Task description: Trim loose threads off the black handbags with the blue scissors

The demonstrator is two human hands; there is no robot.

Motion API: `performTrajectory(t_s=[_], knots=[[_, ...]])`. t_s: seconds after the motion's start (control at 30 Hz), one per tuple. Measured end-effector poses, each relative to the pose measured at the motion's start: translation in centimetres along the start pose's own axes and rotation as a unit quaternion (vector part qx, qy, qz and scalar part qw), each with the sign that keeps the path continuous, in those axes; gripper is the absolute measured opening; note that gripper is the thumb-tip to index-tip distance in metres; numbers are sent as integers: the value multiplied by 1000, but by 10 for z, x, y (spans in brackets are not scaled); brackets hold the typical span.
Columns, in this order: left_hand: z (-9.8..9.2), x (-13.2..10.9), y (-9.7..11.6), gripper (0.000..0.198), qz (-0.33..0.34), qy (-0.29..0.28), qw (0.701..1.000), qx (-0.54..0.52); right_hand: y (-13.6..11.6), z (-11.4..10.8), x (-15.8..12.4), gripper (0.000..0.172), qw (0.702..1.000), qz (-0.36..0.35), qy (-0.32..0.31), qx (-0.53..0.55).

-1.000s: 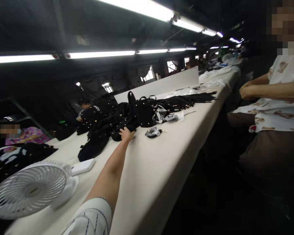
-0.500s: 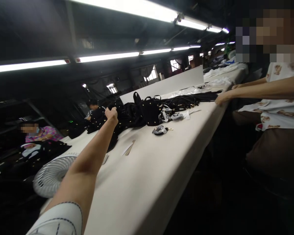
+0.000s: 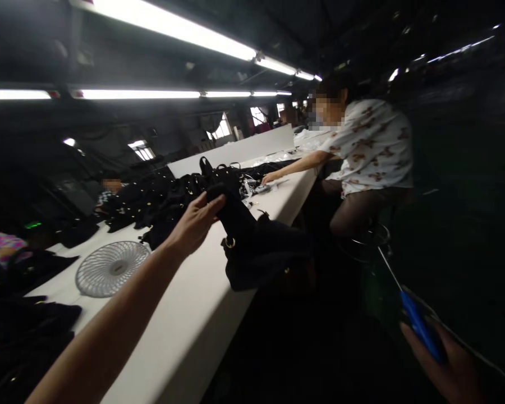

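Note:
My left hand (image 3: 196,221) is stretched out over the long white table (image 3: 185,325) and grips the top of a black bag (image 3: 256,247) with gold metal rings. The bag hangs off the table's near edge, partly lifted. Behind it a pile of black bags (image 3: 164,196) with gold studs lies on the table. My right hand (image 3: 452,365) sits low at the bottom right and holds a thin blue tool (image 3: 421,331); the picture is too dark to tell what kind.
A white fan (image 3: 111,268) lies face up on the table to the left. A co-worker in a printed shirt (image 3: 372,148) sits at the far right side, one hand (image 3: 271,177) reaching among straps and packets. A white board (image 3: 235,151) stands behind the pile.
My left hand has pulled one black bag out of the pile toward me and over the table edge. The view swung right, bringing in my right hand. The co-worker now reaches onto the table.

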State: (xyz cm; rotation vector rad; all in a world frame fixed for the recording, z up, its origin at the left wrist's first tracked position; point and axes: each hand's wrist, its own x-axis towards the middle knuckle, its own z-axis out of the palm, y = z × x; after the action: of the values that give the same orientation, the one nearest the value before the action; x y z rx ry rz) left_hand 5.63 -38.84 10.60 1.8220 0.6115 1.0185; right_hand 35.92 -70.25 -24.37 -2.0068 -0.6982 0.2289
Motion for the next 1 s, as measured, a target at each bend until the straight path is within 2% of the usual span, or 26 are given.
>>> performTrajectory(t_s=[0.03,0.07,0.13,0.2,0.27,0.37,0.4,0.47,0.6,0.77,0.87,0.93,1.0], knots=[[19,-18,-14,42,-28,-55,998,-15,-12,-12,0,47,998,48,10,30],[39,-37,-28,40,-51,-119,991,-22,-26,-23,0,51,998,41,41,35],[75,-71,-55,38,-79,-258,963,-26,-56,-40,-2,51,994,-60,85,44],[106,-102,-77,38,-89,-374,923,-32,-79,-51,-8,46,987,-137,64,52],[129,-126,-95,38,-87,-435,895,-53,-91,-56,-19,42,984,-167,-3,65],[148,-149,-118,34,-84,-443,886,-110,-93,-56,-42,46,972,-168,-135,97],[152,-154,-125,32,-86,-437,885,-134,-91,-52,-50,48,967,-165,-165,102],[156,-161,-138,29,-90,-418,887,-175,-87,-40,-62,50,963,-172,-184,97],[161,-172,-152,30,-109,-408,881,-215,-83,-5,-67,50,963,-227,-131,68],[161,-180,-148,31,-124,-420,870,-228,-86,26,-52,39,949,-296,-108,14],[150,-188,-143,29,-133,-410,880,-197,-86,24,-41,30,949,-315,-22,-19],[140,-195,-140,32,-157,-372,901,-158,-88,13,-38,28,943,-327,43,-34],[130,-202,-136,38,-192,-331,914,-133,-92,1,-41,30,935,-344,77,-42]])
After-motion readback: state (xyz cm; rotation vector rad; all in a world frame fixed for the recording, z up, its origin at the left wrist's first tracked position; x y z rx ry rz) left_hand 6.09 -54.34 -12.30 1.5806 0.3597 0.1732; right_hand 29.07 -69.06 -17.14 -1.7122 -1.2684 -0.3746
